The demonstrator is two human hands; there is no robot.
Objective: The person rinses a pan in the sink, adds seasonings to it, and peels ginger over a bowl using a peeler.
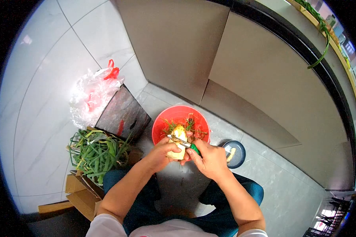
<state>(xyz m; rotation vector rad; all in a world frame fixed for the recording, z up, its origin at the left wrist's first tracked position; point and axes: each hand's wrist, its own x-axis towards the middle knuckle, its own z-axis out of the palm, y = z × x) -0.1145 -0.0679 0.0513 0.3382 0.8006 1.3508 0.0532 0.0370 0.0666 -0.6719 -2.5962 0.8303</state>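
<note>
My left hand [161, 156] is wrapped round a thick, pale yellow peeled vegetable [177, 154], whose exact kind I cannot make out. My right hand [212, 161] grips a peeler [194, 149] by its green handle. The peeler's metal head lies across the upper part of the vegetable, touching it or just above it. Both hands are over the near side of a red bucket [158, 127], which has green and brown scraps inside. To the right, a dark blue bowl [241, 158] on the floor holds a pale, elongated piece.
Left of the bucket stands a dark mesh bin [124, 112] with plastic bags [93, 93] bulging out. Green leafy stalks [101, 152] heap over an open cardboard box [78, 193]. Grey cabinets [265, 79] rise ahead, and green leaves [324, 43] hang over the counter edge.
</note>
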